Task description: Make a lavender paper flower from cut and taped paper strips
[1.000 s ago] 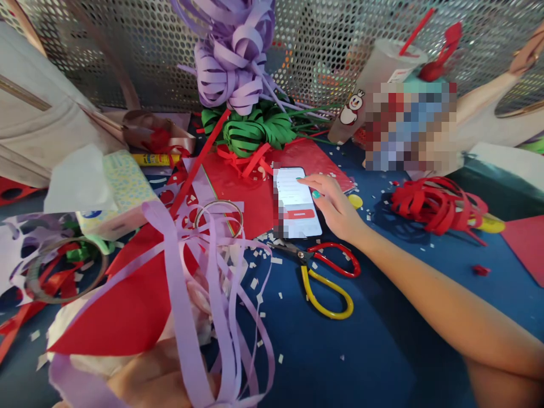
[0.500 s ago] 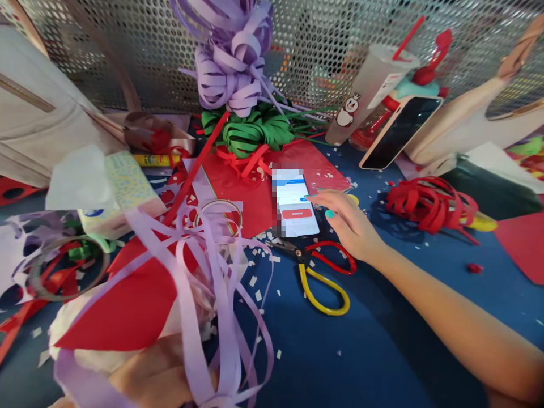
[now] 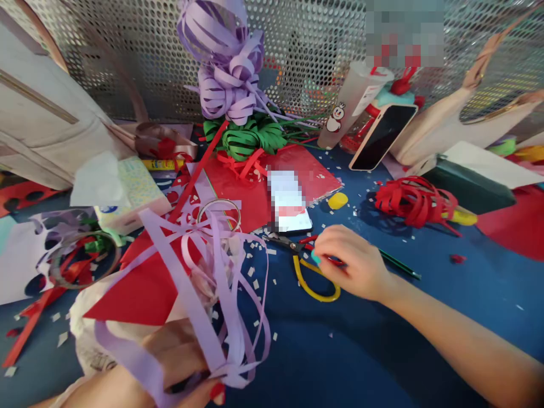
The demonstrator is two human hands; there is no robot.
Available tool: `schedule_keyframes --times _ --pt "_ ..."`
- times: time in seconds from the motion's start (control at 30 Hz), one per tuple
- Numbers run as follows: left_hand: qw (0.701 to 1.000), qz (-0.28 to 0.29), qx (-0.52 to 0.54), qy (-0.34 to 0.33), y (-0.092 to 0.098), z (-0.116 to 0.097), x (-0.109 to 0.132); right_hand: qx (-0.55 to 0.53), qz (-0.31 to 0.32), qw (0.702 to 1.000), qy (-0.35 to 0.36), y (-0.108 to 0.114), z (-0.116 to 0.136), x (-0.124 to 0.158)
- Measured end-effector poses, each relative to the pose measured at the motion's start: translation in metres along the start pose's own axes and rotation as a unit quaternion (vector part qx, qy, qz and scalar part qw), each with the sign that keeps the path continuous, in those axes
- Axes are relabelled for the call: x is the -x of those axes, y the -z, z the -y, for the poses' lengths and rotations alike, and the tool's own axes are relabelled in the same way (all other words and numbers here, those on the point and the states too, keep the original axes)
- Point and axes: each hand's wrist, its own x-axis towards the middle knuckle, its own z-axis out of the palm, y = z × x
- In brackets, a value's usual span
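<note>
My left hand [image 3: 178,351], a red nail on its thumb, is closed around a bundle of purple paper strips [image 3: 232,317] that loop upward and to the right. Behind the strips lie a red paper piece [image 3: 140,289] and a crumpled white bag [image 3: 87,317]. My right hand [image 3: 351,260], with a teal nail, is curled shut over the red handle of the scissors [image 3: 317,286]; whether it touches them or pinches something small I cannot tell. Just beyond it lies a phone [image 3: 293,204] with a lit screen, partly blurred.
A purple and green paper flower [image 3: 233,85] stands against the perforated metal panel [image 3: 140,62]. Around the table are a tissue pack [image 3: 136,195], tape rolls, a red strip bundle [image 3: 410,204], a leaning phone [image 3: 382,139], a tall cup [image 3: 352,105], a pencil [image 3: 399,264] and scattered paper bits.
My right hand has left the phone screen, moved toward me over the scissors, and its fingers have curled in. My left hand has come further into view with the purple strips.
</note>
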Motion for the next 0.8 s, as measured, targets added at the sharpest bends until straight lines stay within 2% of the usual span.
schedule_keyframes --times 0.03,0.07,0.17,0.3,0.47,0.67,0.8 --pt "0.999 0.032 0.018 0.026 0.001 -0.004 -0.004 -0.012 0.014 0.999 0.03 0.0 0.009 0.0" --pt "0.998 0.033 0.033 0.037 0.002 -0.009 -0.008 -0.024 0.031 0.998 0.059 0.0 0.018 0.0" --pt "0.998 0.002 0.06 0.025 0.002 -0.02 -0.017 -0.05 0.072 0.99 0.111 -0.002 0.044 0.001" --pt "0.999 -0.009 0.046 -0.003 -0.006 -0.026 -0.019 -0.089 0.07 0.99 0.086 -0.011 0.071 0.0" --pt "0.997 -0.031 0.039 -0.052 -0.016 -0.035 -0.016 -0.153 0.083 0.984 0.026 -0.017 0.089 -0.006" --pt "0.995 -0.048 0.011 -0.082 -0.018 -0.056 -0.014 -0.179 0.077 0.981 0.025 -0.008 0.104 0.0" --pt "0.993 -0.062 0.023 -0.098 -0.022 -0.065 -0.009 -0.169 0.05 0.983 0.046 -0.002 0.113 0.011"
